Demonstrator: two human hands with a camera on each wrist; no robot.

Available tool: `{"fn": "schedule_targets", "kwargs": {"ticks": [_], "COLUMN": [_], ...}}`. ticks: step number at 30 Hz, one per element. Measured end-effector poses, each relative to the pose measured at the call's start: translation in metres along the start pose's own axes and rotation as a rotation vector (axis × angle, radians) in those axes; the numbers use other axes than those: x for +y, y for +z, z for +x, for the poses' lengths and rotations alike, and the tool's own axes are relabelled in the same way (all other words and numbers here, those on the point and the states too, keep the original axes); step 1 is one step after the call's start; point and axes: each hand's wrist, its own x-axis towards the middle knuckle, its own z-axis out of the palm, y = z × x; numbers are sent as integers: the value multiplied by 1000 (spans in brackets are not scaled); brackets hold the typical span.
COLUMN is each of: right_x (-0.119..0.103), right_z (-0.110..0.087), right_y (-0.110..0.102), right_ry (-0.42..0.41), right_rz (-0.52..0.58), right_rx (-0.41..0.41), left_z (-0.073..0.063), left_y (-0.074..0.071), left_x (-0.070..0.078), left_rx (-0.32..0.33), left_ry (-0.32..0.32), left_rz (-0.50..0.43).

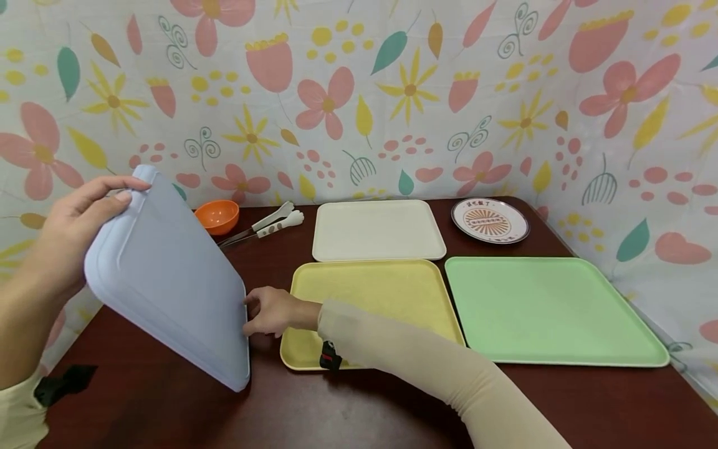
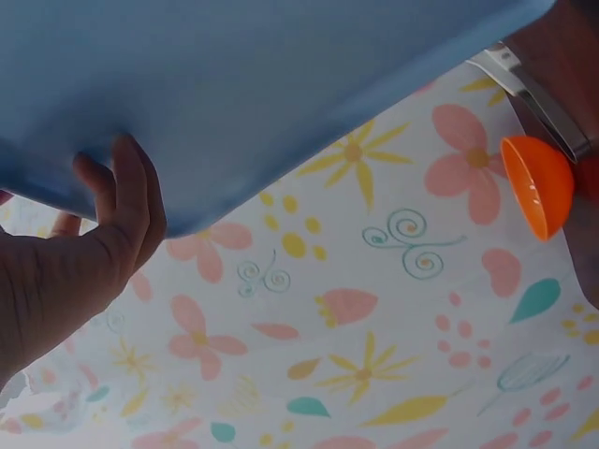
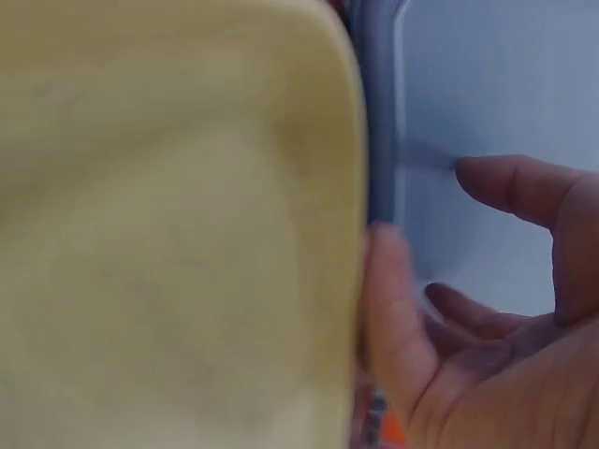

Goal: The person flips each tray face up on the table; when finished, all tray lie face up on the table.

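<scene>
A pale blue tray (image 1: 179, 268) stands steeply tilted on the left of the table, its lower right edge down near the tabletop. My left hand (image 1: 78, 231) grips its raised upper left end; in the left wrist view, that hand's fingers (image 2: 131, 192) lie against one face of the tray. At the tray's lower right edge is my right hand (image 1: 275, 312), fingers loosely bent, at or touching the rim. The right wrist view has its thumb (image 3: 515, 187) over the blue face and one finger beside the rim. Just right of this hand lies a yellow tray (image 1: 381, 287).
A white tray (image 1: 378, 231) lies behind the yellow one, a green tray (image 1: 555, 312) to the right. At the back right sits a patterned plate (image 1: 490, 220). Behind the blue tray are an orange bowl (image 1: 217, 216) and tongs (image 1: 275, 221). Flowered cloth (image 1: 336, 93) hangs behind the table.
</scene>
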Motion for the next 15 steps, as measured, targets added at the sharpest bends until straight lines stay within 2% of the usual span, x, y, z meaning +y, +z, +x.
{"fn": "schedule_targets", "kwargs": {"ticks": [4, 6, 10, 15], "right_x": [-10, -13, -20, -44], "right_z": [-8, -14, -28, -52], "right_y": [-10, -17, -35, -63], "right_ry": [-46, -81, -197, -388], "right_rz": [-244, -269, -188, 46], "right_rx": [12, 30, 100, 182], "left_z": [5, 7, 9, 13], "left_y": [5, 8, 15, 26], "left_x": [-1, -1, 0, 2], "left_rx": [-1, -6, -13, 8], "left_ry": [36, 50, 56, 61], "left_rz": [22, 36, 75, 113]}}
